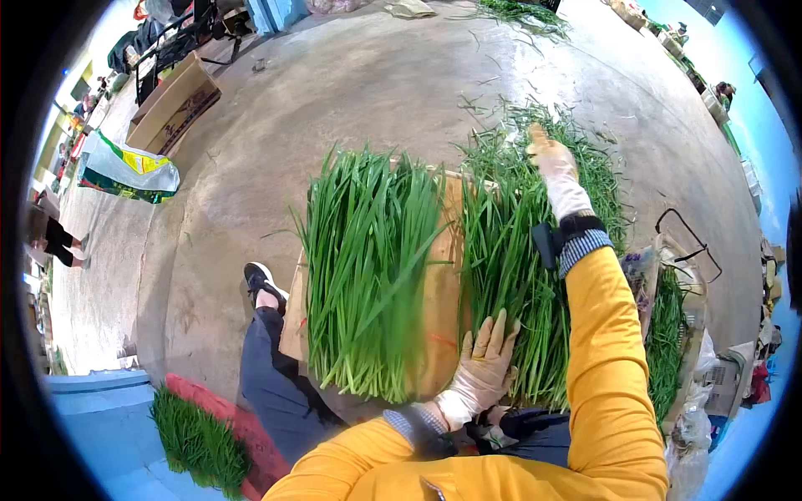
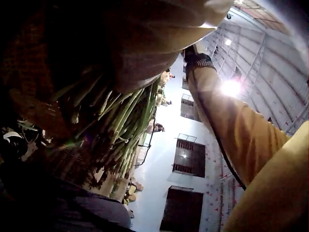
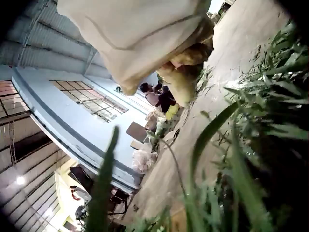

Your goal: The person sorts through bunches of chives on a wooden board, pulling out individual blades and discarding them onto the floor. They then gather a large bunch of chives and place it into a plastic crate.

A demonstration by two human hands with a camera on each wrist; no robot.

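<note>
A bundle of long, flat-leaved garlic chives (image 1: 363,267) lies on the left part of a wooden board (image 1: 445,275), its pale stem ends toward the person. A second bundle of garlic chives (image 1: 522,284) lies along the board's right side. On its lower stems rests the gloved left hand (image 1: 480,371), fingers extended. The gloved right hand (image 1: 551,163) reaches out over loose leaves (image 1: 593,163) beyond the leaf tips. In the right wrist view its fingers (image 3: 181,82) are loosely bent, with nothing visible in them.
More greens (image 1: 666,342) lie in a container at the right, beside a thin dark handle (image 1: 697,242). A red cloth (image 1: 238,426) with greens is at lower left. A cardboard box (image 1: 171,104) and a plastic sack (image 1: 129,171) stand on the floor at upper left.
</note>
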